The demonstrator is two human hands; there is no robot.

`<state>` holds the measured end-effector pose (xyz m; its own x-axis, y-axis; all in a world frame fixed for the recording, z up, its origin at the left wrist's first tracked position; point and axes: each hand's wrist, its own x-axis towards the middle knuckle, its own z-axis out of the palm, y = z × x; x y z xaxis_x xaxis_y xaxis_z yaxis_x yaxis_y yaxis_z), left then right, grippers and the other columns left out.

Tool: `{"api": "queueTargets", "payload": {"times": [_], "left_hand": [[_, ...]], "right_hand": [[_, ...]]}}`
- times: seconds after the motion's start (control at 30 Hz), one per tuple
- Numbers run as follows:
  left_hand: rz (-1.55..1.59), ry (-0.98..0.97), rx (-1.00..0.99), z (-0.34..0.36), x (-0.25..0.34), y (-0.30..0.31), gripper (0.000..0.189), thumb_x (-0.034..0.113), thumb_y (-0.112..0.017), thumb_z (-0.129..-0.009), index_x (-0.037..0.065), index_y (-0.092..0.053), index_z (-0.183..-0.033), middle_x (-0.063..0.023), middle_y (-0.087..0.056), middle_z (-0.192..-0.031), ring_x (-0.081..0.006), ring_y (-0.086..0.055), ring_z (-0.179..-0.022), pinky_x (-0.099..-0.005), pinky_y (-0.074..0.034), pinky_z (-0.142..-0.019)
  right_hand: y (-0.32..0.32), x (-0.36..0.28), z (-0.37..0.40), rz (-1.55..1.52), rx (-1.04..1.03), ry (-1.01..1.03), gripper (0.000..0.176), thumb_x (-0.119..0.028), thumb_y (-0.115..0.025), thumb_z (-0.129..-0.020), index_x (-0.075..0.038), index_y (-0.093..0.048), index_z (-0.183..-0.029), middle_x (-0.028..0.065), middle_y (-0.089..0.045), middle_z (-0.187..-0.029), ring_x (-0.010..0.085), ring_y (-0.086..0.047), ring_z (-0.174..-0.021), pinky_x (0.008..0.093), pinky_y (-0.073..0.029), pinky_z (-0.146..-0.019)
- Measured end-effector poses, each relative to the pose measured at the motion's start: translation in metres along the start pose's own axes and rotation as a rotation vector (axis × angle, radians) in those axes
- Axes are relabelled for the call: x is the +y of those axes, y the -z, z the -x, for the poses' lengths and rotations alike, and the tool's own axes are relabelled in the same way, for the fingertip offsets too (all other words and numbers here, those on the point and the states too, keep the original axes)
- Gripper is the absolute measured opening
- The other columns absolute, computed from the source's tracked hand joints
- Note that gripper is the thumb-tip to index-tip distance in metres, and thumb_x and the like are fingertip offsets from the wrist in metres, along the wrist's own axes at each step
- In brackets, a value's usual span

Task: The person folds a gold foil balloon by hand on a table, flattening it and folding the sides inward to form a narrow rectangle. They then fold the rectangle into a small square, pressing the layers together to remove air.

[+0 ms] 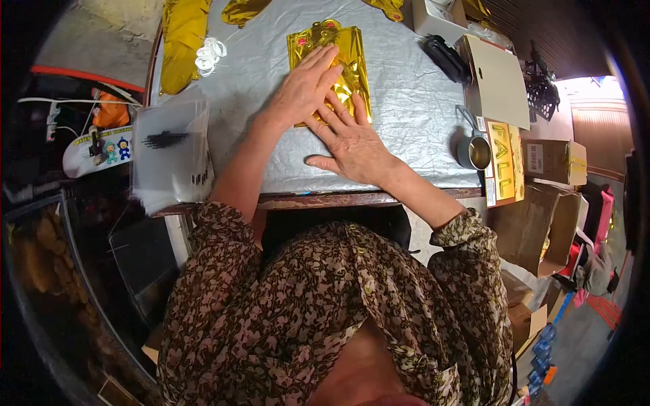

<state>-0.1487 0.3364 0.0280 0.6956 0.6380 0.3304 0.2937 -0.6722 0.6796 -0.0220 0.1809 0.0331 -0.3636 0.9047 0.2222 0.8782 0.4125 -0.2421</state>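
Observation:
A shiny gold foil balloon (355, 49), folded flat with red spots near its top edge, lies on the grey-covered table. Across its left and middle part rests my left hand (302, 86), flat with the fingers stretched out. My right hand (355, 149) presses down nearer to me, its fingers spread and their tips on the foil's lower edge. The thumb and palm are on the table cover (406, 128). Neither hand grips anything, and part of the foil is hidden under them.
More gold foil pieces (183, 44) and white string (210, 55) lie at the back left. Clear plastic bags (169, 152) hang over the left edge. At right are a metal mug (477, 153), a printed pack (504, 162), a black object (445, 59) and a cardboard box (497, 81).

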Motion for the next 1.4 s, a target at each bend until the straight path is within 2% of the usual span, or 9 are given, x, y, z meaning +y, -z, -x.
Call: {"api": "queueTargets", "payload": {"times": [0.1,0.2,0.23,0.3,0.37,0.7,1.03,1.3,1.4], "left_hand": [[-0.053,-0.043,-0.015,0.001,-0.001,-0.002,0.060,0.039,-0.045,-0.112,-0.004,-0.045,-0.154,-0.0228,-0.045,-0.160,-0.0379,-0.038,-0.151,-0.0438,-0.030,-0.125],[-0.180,-0.066,-0.012,0.004,-0.004,-0.009,0.067,0.044,-0.049,-0.110,-0.005,-0.043,-0.154,-0.0233,-0.043,-0.161,-0.0385,-0.035,-0.153,-0.0445,-0.028,-0.126],[-0.176,-0.065,-0.010,0.005,-0.003,-0.012,0.067,0.044,-0.049,-0.110,-0.005,-0.043,-0.154,-0.0233,-0.043,-0.161,-0.0385,-0.035,-0.153,-0.0445,-0.028,-0.126],[-0.384,-0.116,0.002,0.006,-0.001,-0.017,0.081,0.056,-0.051,-0.105,-0.008,-0.043,-0.153,-0.0244,-0.042,-0.161,-0.0390,-0.035,-0.152,-0.0457,-0.027,-0.127],[-0.408,-0.113,0.003,0.007,0.003,-0.021,0.083,0.059,-0.052,-0.104,-0.008,-0.043,-0.153,-0.0236,-0.041,-0.162,-0.0384,-0.033,-0.153,-0.0460,-0.026,-0.127],[-0.456,-0.098,0.017,0.007,0.014,-0.027,0.086,0.061,-0.057,-0.100,-0.004,-0.043,-0.155,-0.0210,-0.037,-0.165,-0.0369,-0.031,-0.154,-0.0471,-0.025,-0.128],[-0.495,-0.126,0.024,0.008,0.019,-0.032,0.073,0.056,-0.055,-0.103,0.005,-0.046,-0.156,-0.0151,-0.040,-0.164,-0.0352,-0.034,-0.153,-0.0471,-0.027,-0.126],[-0.510,-0.140,0.026,0.008,0.012,-0.036,0.073,0.055,-0.051,-0.105,0.003,-0.045,-0.156,-0.0154,-0.040,-0.165,-0.0349,-0.032,-0.154,-0.0463,-0.025,-0.127],[-0.504,-0.132,0.017,0.007,0.008,-0.036,0.070,0.053,-0.051,-0.106,0.005,-0.046,-0.156,-0.0154,-0.039,-0.165,-0.0351,-0.032,-0.154,-0.0467,-0.024,-0.127]], "right_hand": [[0.014,0.007,0.009,-0.091,0.022,0.032,0.079,-0.059,-0.061,-0.098,-0.013,-0.042,-0.159,0.0181,-0.034,-0.167,0.0386,-0.024,-0.158,0.0671,-0.018,-0.123],[0.041,0.029,0.011,-0.264,0.211,0.031,0.059,-0.034,-0.073,-0.097,-0.007,-0.057,-0.147,0.0187,-0.060,-0.145,0.0394,-0.053,-0.137,0.0595,-0.033,-0.118],[0.045,0.044,0.004,-0.304,0.364,-0.031,0.043,-0.021,-0.074,-0.095,-0.005,-0.066,-0.135,0.0165,-0.071,-0.119,0.0359,-0.065,-0.111,0.0476,-0.048,-0.102],[0.047,0.066,-0.012,-0.224,0.518,-0.353,0.035,-0.017,-0.075,-0.094,-0.004,-0.070,-0.127,0.0158,-0.072,-0.103,0.0309,-0.066,-0.094,0.0399,-0.053,-0.086],[0.036,0.116,-0.034,-0.132,0.553,-0.315,0.034,-0.016,-0.075,-0.094,-0.003,-0.072,-0.125,0.0151,-0.072,-0.099,0.0292,-0.067,-0.088,0.0380,-0.054,-0.081],[0.012,0.201,-0.096,-0.318,0.331,-0.446,0.031,-0.036,-0.083,-0.085,-0.018,-0.080,-0.110,0.0082,-0.078,-0.100,0.0258,-0.075,-0.089,0.0402,-0.057,-0.081],[0.030,0.189,-0.103,-0.570,0.309,-0.665,0.010,-0.012,-0.082,-0.086,-0.004,-0.076,-0.087,0.0010,-0.068,-0.072,0.0099,-0.060,-0.067,0.0304,-0.051,-0.064],[0.051,0.172,-0.057,-0.783,0.168,-0.513,0.010,-0.004,-0.080,-0.086,-0.001,-0.073,-0.094,-0.0020,-0.067,-0.081,0.0074,-0.058,-0.073,0.0252,-0.049,-0.064],[0.022,0.186,-0.044,-0.698,0.273,-0.350,0.026,-0.027,-0.083,-0.089,-0.004,-0.079,-0.100,0.0054,-0.077,-0.085,0.0108,-0.068,-0.079,0.0300,-0.054,-0.075]]}}
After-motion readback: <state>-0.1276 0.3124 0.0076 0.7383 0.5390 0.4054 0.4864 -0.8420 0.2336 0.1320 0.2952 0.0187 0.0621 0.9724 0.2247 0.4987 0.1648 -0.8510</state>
